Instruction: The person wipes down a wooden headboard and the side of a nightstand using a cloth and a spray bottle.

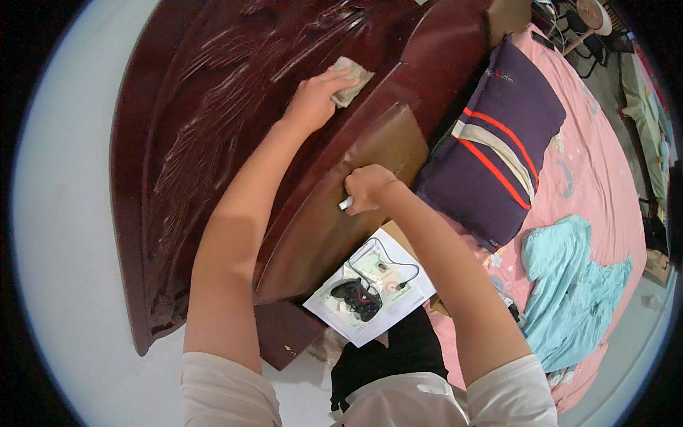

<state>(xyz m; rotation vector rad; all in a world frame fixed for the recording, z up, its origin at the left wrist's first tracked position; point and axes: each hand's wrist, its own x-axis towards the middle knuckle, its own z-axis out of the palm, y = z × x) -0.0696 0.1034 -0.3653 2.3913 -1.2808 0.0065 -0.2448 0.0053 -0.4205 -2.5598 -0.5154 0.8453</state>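
My left hand [313, 99] is closed on a folded grey-beige cloth [352, 80] and presses it against a dark red, glossy headboard [213, 142] with raised carved lines. Lower and to the right, my right hand [370, 186] makes a fist in front of the brown padded panel [395, 139] of the headboard. A small white piece [346, 203] pokes out of that fist; its kind is hidden by the fingers.
Below the brown panel, a black game controller [359, 299] with a cable lies on white papers [331, 313]. At right, a dark purple pillow [491, 142] with red and white stripes and a light blue garment [569, 285] rest on a pink bedsheet [597, 156].
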